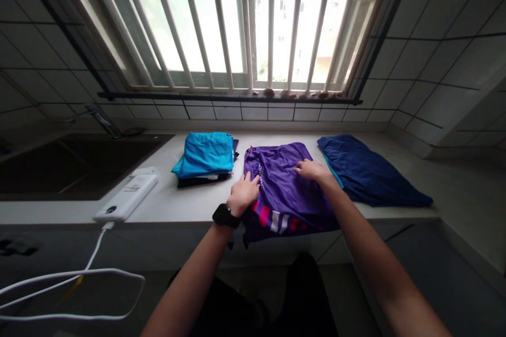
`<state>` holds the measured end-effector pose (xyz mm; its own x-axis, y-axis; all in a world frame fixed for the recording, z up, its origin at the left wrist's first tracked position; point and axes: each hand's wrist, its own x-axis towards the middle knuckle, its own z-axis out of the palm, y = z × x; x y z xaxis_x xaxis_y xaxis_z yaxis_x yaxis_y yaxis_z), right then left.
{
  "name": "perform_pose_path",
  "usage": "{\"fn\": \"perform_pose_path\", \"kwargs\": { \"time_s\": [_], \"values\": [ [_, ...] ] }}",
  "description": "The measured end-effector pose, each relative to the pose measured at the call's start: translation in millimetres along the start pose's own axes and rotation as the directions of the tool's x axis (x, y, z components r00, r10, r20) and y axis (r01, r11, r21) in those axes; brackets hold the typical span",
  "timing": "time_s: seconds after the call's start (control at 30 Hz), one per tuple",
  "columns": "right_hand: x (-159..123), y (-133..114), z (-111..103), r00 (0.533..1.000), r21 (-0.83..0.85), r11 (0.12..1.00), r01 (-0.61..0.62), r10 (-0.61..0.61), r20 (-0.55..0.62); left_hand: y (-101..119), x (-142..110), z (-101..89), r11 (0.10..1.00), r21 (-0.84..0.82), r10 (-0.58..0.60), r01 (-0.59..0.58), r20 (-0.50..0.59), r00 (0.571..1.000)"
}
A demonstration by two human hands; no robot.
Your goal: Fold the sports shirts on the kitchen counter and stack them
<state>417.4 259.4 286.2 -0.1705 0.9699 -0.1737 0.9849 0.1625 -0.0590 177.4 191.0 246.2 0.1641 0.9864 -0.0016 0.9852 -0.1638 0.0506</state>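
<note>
A purple garment (284, 184), wrinkled and shiny, lies in the middle of the counter. Its lower part, with pink, red and white patches, hangs over the front edge. My left hand (245, 192), with a black watch on the wrist, rests on the garment's left side, fingers spread. On its upper right part lies my right hand (312, 169), fingers stretched out against the cloth. To the left is a folded stack of clothes (207, 155), bright blue on top with darker pieces below. A dark blue garment (367, 171) lies flat on the right, lighter blue showing along its left edge.
The white counter (166, 205) runs below a barred window (237, 31). At the left is a dark sink (71, 168) with a faucet (105, 121). A white power strip (128, 197) lies near the front edge, its white cable (95, 253) hanging down.
</note>
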Motion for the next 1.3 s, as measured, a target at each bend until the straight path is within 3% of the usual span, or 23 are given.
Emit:
{"fn": "perform_pose_path", "kwargs": {
  "time_s": [0.13, 0.2, 0.3, 0.4, 0.47, 0.53, 0.6, 0.7, 0.83, 0.93, 1.03, 1.1, 1.2, 1.3],
  "values": [
    [3.1, 11.5, -4.6, 0.995, 0.037, 0.998, 0.054, -0.051, -0.090, -15.9, 8.8, -13.0, 0.999, -0.036, 0.007, -0.010, -0.083, 0.997],
    [-12.4, 21.3, 1.8, 0.984, 0.092, 0.984, 0.151, -0.142, -0.105, -23.9, -7.4, -17.9, 0.981, -0.132, 0.126, -0.143, -0.130, 0.984],
    [-59.8, 37.3, 20.3, 0.918, 0.222, 0.897, 0.383, -0.344, -0.197, -34.1, -48.4, -11.8, 0.849, -0.315, 0.406, -0.424, -0.125, 0.905],
    [-116.5, 46.9, 49.0, 0.832, 0.261, 0.791, 0.553, -0.540, -0.125, -41.6, -82.3, 10.2, 0.828, -0.272, 0.483, -0.490, -0.099, 0.870],
    [-143.6, 48.5, 70.1, 0.835, 0.191, 0.813, 0.550, -0.536, -0.122, -44.6, -92.6, 26.2, 0.863, -0.174, 0.456, -0.473, -0.131, 0.880],
    [-157.5, 48.6, 86.5, 0.851, 0.117, 0.853, 0.508, -0.476, -0.222, -46.1, -95.2, 36.4, 0.875, -0.109, 0.449, -0.472, -0.186, 0.874],
    [-162.6, 48.9, 93.6, 0.835, 0.088, 0.868, 0.489, -0.437, -0.335, -46.7, -95.8, 38.0, 0.857, -0.086, 0.479, -0.509, -0.232, 0.846],
    [-169.8, 49.6, 85.7, 0.798, 0.124, 0.849, 0.513, -0.419, -0.433, -47.0, -102.0, 25.7, 0.832, -0.091, 0.512, -0.548, -0.256, 0.820],
    [-185.6, 49.2, 54.0, 0.794, 0.260, 0.799, 0.543, -0.387, -0.469, -49.0, -114.0, -11.4, 0.847, -0.228, 0.431, -0.480, -0.236, 0.871],
    [-178.9, 50.6, 21.7, 0.810, 0.340, 0.781, 0.524, -0.333, -0.483, -48.8, -101.0, -49.2, 0.846, -0.358, 0.305, -0.396, -0.284, 0.909],
    [-145.5, 50.1, -11.6, 0.850, 0.355, 0.835, 0.421, -0.225, -0.477, -41.3, -59.1, -82.4, 0.876, -0.374, 0.164, -0.305, -0.364, 0.917],
    [-117.7, 45.3, -26.7, 0.854, 0.321, 0.902, 0.290, -0.093, -0.512, -32.0, -25.3, -93.1, 0.907, -0.335, 0.102, -0.255, -0.413, 0.905],
    [-86.7, 30.9, -27.5, 0.804, 0.245, 0.958, 0.148, 0.028, -0.594, -15.6, 10.7, -83.6, 0.967, -0.174, 0.077, -0.185, -0.494, 0.866],
    [-73.7, 12.4, -2.5, 0.832, 0.167, 0.953, 0.254, -0.127, -0.541, -3.3, 20.9, -48.6, 0.966, -0.102, 0.193, -0.237, -0.328, 0.925]
  ]
}}
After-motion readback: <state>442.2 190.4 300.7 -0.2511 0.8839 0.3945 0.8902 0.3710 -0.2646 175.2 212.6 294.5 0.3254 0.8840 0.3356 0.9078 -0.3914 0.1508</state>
